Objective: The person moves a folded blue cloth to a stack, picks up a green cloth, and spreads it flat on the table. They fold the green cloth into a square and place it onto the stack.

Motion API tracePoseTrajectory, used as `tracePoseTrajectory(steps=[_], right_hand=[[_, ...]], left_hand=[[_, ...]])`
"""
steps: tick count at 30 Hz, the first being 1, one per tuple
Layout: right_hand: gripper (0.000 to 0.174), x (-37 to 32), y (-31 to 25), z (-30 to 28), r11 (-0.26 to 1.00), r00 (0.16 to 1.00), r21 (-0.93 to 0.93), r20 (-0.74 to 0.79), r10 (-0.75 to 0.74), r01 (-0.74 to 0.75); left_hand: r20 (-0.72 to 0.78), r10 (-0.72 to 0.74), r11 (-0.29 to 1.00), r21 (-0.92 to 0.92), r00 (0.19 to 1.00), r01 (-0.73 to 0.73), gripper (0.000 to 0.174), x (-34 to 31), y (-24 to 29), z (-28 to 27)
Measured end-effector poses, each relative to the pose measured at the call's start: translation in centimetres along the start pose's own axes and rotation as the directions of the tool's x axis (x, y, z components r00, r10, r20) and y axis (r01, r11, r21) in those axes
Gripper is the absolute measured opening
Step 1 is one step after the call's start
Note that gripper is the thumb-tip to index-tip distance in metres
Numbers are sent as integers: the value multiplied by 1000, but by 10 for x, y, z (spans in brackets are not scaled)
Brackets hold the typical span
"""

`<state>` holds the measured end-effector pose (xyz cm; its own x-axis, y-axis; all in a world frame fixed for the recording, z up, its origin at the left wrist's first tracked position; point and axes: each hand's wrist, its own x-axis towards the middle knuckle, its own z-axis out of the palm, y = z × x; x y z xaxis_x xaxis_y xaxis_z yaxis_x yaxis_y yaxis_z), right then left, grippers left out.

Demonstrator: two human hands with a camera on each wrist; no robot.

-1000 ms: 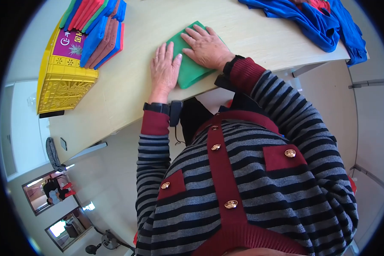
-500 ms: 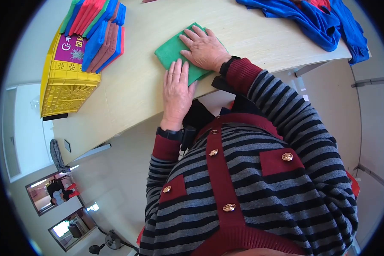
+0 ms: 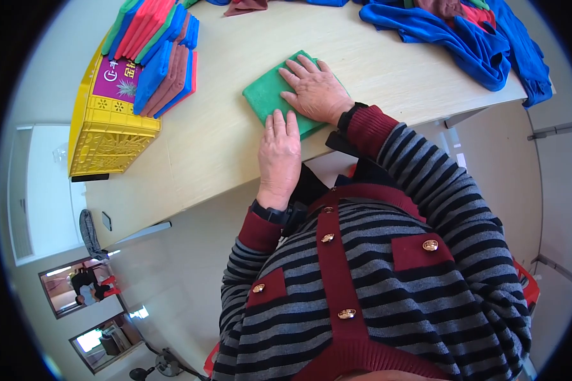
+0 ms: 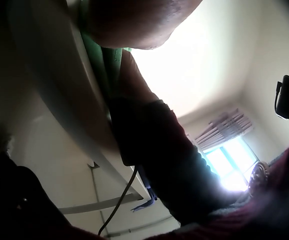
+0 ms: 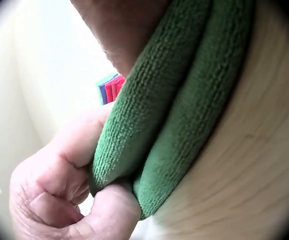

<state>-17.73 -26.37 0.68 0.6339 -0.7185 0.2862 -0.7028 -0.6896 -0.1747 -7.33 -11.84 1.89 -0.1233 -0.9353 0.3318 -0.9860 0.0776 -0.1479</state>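
A folded green towel [image 3: 264,94] lies near the table's front edge. My right hand [image 3: 320,94] rests spread on its top, fingers fairly straight. At the near edge, my left hand [image 3: 279,159] has its fingertips on the upper layer. The right wrist view shows the towel's [image 5: 134,125] thick folded layers from the side. There, the left hand's thumb [image 5: 115,205] sits at the gap between the layers with the fingers above, pinching the upper one. In the left wrist view the towel [image 4: 102,60] is mostly hidden behind a dark hand.
A yellow crate [image 3: 111,143] stands at the table's left, with folded blue, red, brown and green towels [image 3: 165,73] beside and above it. Loose blue cloth [image 3: 445,47] is heaped at the far right. A brown cloth [image 3: 246,6] lies at the back edge. A phone [image 3: 107,221] rests at the left corner.
My left hand has slid from the towel's left side to its near edge, its thumb now tucked below the fingers. The right hand stays on top. The head view has shifted slightly.
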Motion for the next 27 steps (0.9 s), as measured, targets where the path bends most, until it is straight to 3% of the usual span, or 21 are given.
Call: tracePoseTrajectory(steps=[6, 9, 10, 12, 16, 21, 25, 27], right_hand=[[60, -1, -1, -6, 1000, 999, -2, 40, -1, 1], [60, 0, 0, -4, 1000, 999, -7, 38, -1, 1], [60, 0, 0, -2, 1000, 1000, -8, 31, 0, 1], [60, 0, -1, -2, 1000, 1000, -9, 21, -2, 3], [61, -1, -1, -5, 1000, 999, -6, 33, 3, -3], [60, -2, 1, -5, 1000, 999, 12, 40, 7, -8], [60, 1, -1, -6, 1000, 999, 16, 37, -3, 2], [60, -1, -1, -5, 1000, 999, 12, 38, -1, 0]], left_hand=[[13, 44, 996, -84, 999, -43, 46, -8, -16, -11], [306, -68, 900, -391, 950, 190, 47, -1, -54, -30], [307, -69, 901, -389, 949, 192, 47, 5, -62, -26], [44, -194, 895, -401, 980, 196, 50, 26, -78, -9], [-18, -117, 963, -246, 993, 109, 51, 56, -72, 33], [63, -179, 927, -323, 982, 190, 58, 50, -85, 64], [54, -263, 946, -184, 963, 269, 53, 43, -105, 60], [76, -301, 848, -435, 950, 304, 42, 51, -129, 71]])
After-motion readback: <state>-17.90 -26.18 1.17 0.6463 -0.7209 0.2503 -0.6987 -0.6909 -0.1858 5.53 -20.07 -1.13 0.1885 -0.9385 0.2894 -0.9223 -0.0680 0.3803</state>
